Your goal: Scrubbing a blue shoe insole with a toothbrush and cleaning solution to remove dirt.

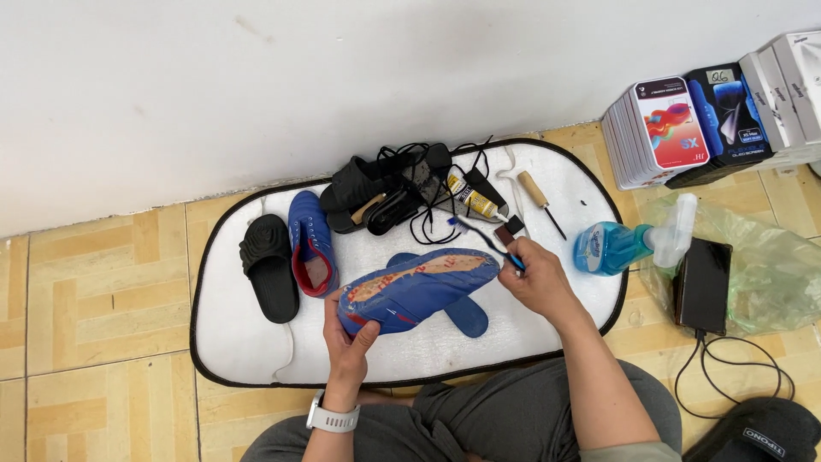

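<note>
Showing, from the head camera, a blue shoe held sole-up above a white mat on a tiled floor. Long axis of shoe running from lower left to upper right, one end at the left palm, the other end pointing up and right toward the right hand; which end is the toe cannot be told. Exposed underside tan and red, patchy along the middle.

Left hand: closed around the lower-left end of the shoe, thumb on the near side, fingers wrapped beneath; white wristwatch on the wrist.

Right hand: fingers pinched shut on a toothbrush with dark handle, brush slanting up and left, head just above the upper-right end of the shoe; contact between bristles and sole not discernible.

Beneath the shoe, flat on the mat: a blue insole. Left of it: second blue shoe with red lining, then a black slide sandal. Toward the wall: black shoe with loose laces, yellow glue tube, wooden-handled awl.

Off the mat to the right: blue spray bottle lying on its side, black phone on a clear plastic bag, stacked boxes against the wall.
</note>
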